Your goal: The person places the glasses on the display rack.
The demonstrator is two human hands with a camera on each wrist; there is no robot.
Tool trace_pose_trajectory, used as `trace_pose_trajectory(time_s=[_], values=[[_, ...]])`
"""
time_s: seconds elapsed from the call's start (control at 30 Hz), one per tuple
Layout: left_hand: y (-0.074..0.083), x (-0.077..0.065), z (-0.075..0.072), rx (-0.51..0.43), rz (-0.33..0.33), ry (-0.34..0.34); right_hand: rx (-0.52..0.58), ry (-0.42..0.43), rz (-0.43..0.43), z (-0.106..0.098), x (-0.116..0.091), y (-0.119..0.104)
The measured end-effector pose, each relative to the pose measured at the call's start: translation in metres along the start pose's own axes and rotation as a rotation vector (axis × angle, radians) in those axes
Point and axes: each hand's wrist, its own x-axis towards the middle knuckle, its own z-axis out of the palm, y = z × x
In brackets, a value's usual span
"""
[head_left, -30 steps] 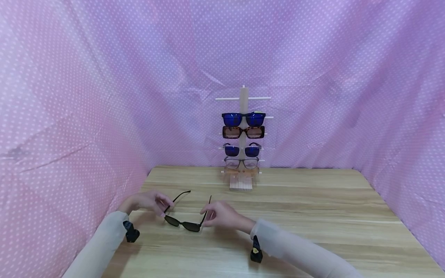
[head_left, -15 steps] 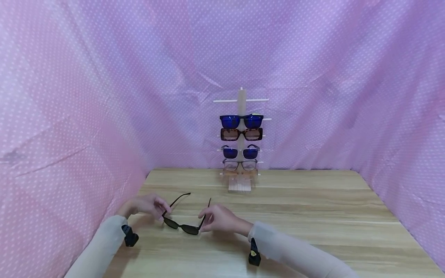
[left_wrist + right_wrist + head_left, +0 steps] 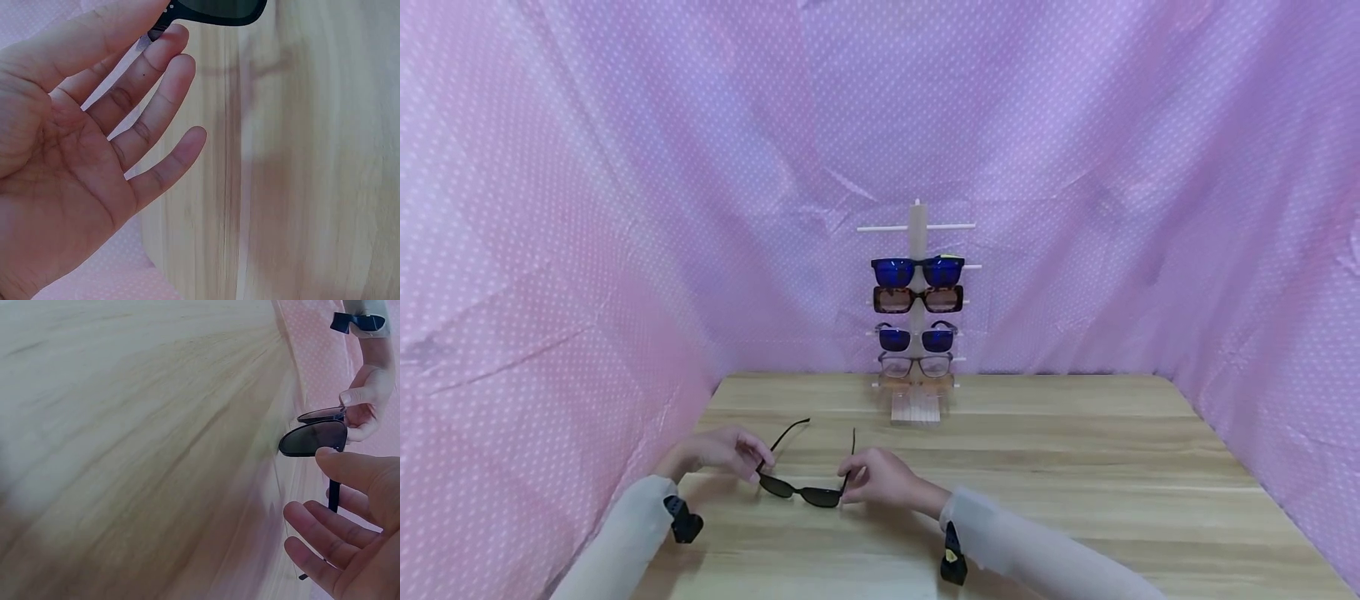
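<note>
A pair of black sunglasses [image 3: 820,497] with dark lenses is held between both hands, arms unfolded and pointing toward the back of the table. My left hand [image 3: 730,450] pinches it at the left hinge; in the left wrist view the thumb and index finger meet at the frame's corner while the other fingers spread loosely. My right hand [image 3: 880,479] pinches the right arm near its hinge. In the right wrist view the thumb lies by the lens [image 3: 315,439], and the sunglasses' arm runs down behind the fingers.
A wooden display stand [image 3: 917,232] stands at the back of the wooden table [image 3: 1075,467]. It carries several pairs of glasses, among them blue-lens sunglasses [image 3: 895,272] and a tortoiseshell pair [image 3: 892,300]; its top white bar [image 3: 951,227] bears none. Pink dotted cloth [image 3: 625,250] surrounds the table.
The sunglasses and both hands shift slightly left, then back right in the head view. The stand sits a little lower in view as the camera tilts. Both hands keep their hold.
</note>
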Motion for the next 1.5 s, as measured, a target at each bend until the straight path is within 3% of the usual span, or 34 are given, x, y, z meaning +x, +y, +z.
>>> trace_pose_trajectory(time_s=[0.4,0.67,0.83,1.17,1.3,1.5], values=[[0.01,0.004,0.006,0.022,-0.029,0.098,0.03,0.047,0.028,-0.011,-0.005,0.003],[0.018,0.006,0.004,0.011,0.02,0.113,0.106,0.056,-0.01,-0.021,-0.003,0.009],[0.023,0.01,0.002,-0.005,0.058,0.113,0.117,0.063,-0.011,-0.036,-0.004,0.009],[0.041,0.016,-0.002,0.003,0.11,0.134,0.247,0.066,-0.044,-0.064,-0.004,0.011],[0.049,0.013,-0.001,0.014,0.131,0.139,0.293,0.053,-0.028,-0.073,-0.006,0.007],[0.062,0.009,-0.004,0.016,0.207,0.205,0.34,0.062,-0.02,-0.087,-0.006,-0.008]])
